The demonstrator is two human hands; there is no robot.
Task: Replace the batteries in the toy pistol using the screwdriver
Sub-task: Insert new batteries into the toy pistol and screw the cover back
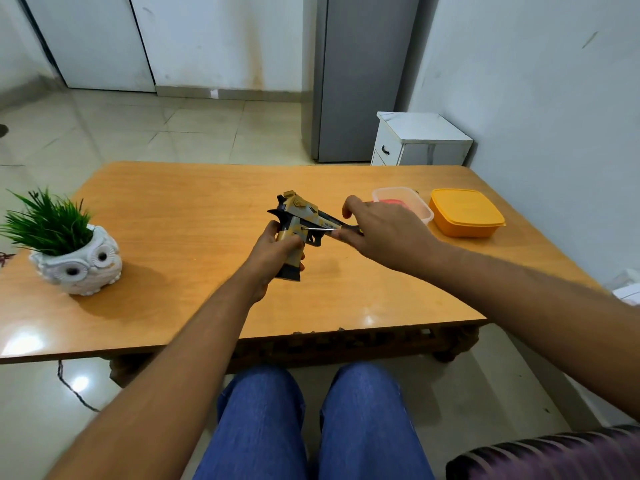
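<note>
The left hand [273, 252] is gripping the tan and black toy pistol [300, 227] by its handle, holding it up above the middle of the wooden table [194, 216] with the barrel pointing off to the right. The right hand [377, 230] is pinching the screwdriver [323, 229], and its thin metal shaft is reaching left so the tip is touching the side of the grip. An owl planter [78, 259] is sitting at the left, while a clear tub [403, 202] and an orange lidded container [465, 213] are sitting far right.
</note>
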